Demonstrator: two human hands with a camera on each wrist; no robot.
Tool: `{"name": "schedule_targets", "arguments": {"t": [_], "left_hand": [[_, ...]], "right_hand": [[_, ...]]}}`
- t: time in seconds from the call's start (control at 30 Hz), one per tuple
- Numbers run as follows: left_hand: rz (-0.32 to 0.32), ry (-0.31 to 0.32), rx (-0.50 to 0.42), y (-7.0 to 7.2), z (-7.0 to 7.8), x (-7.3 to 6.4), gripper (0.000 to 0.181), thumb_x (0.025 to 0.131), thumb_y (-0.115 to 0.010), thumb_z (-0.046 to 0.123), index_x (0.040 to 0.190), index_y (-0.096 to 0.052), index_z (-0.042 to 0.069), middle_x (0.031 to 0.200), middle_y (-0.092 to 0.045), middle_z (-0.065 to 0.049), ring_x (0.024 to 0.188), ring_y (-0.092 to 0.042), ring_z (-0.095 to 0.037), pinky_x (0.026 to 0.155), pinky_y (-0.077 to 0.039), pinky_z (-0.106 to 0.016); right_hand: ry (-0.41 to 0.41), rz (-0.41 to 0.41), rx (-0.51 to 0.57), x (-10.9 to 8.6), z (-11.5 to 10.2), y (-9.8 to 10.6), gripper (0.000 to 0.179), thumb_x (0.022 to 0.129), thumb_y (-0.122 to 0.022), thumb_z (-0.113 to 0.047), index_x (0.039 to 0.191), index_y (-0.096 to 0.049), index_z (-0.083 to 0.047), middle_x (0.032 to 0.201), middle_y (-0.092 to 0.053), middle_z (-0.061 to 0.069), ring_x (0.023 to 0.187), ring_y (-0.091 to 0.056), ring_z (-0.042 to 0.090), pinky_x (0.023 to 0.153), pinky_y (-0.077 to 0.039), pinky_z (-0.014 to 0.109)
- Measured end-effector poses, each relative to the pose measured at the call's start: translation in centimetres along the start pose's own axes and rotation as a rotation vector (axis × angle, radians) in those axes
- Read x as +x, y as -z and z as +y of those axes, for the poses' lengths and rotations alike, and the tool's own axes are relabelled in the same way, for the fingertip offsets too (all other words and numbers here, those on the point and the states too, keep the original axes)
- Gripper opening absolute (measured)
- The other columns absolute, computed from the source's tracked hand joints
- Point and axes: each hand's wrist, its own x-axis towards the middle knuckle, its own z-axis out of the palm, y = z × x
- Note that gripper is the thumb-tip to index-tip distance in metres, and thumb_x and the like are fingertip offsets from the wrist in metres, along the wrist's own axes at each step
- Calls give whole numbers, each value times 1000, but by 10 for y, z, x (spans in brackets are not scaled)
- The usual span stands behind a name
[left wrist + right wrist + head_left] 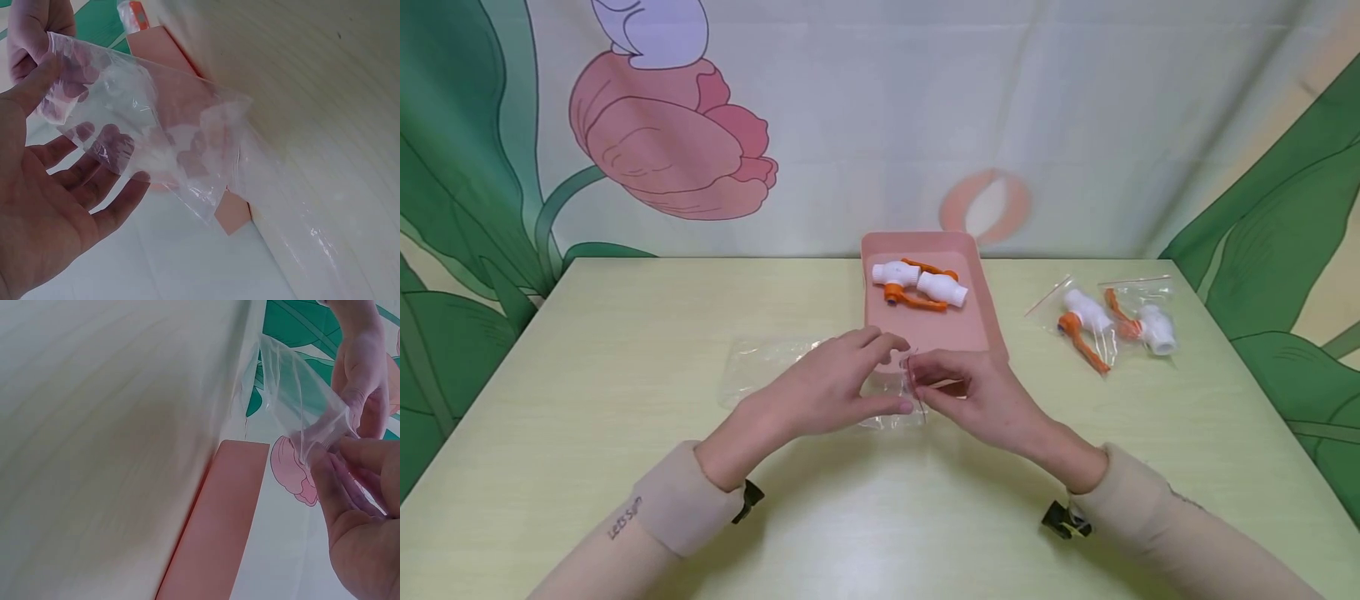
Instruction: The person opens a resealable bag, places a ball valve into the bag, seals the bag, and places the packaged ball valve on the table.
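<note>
Over the near end of the pink tray [940,329], a clear zip bag [187,137] is held up between the hands, with nothing visible inside. My right hand [996,408] pinches the red-lined zip edge of the bag between thumb and fingers. Facing it, my left hand [820,387] has its thumb and index finger spread apart. Its other fingers lie loosely behind the clear film in the left wrist view. Two white ball valves with orange handles, one left [897,273] and one right [943,289], lie unbagged in the tray.
On the right of the table, two more white-and-orange valves lie in clear zip bags, one nearer [1088,312] and one further right [1153,329]. Another flat clear bag [756,367] rests left of the tray. A printed curtain [850,150] hangs behind the table.
</note>
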Motion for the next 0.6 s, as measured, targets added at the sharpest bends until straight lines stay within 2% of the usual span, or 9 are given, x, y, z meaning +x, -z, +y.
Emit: {"name": "schedule_targets", "arguments": {"t": [0.17, 0.37, 0.6], "left_hand": [[2, 5, -13, 0, 1, 0, 59, 93, -75, 48, 136, -56, 11, 124, -63, -8, 112, -65, -23, 91, -55, -39], [-9, 19, -29, -1, 1, 0, 61, 93, -76, 47, 138, -55, 11, 124, -62, -9, 114, -63, -26, 93, -54, -41], [-20, 39, -34, -1, 0, -3, 74, 89, -79, 51, 143, -52, 9, 134, -58, -9, 120, -58, -25, 100, -50, -41]], "right_hand": [[0, -3, -13, 0, -1, 0, 38, 93, -73, 4, 130, -68, -1, 118, -72, 13, 101, -72, 20, 85, -60, 34], [1, -7, -21, 0, 0, 1, 39, 91, -75, 4, 129, -68, -1, 118, -72, 12, 100, -72, 18, 85, -59, 31], [-14, 0, -36, -3, 2, 4, 42, 90, -77, 2, 131, -67, 0, 118, -72, 9, 101, -72, 18, 86, -59, 30]]}}
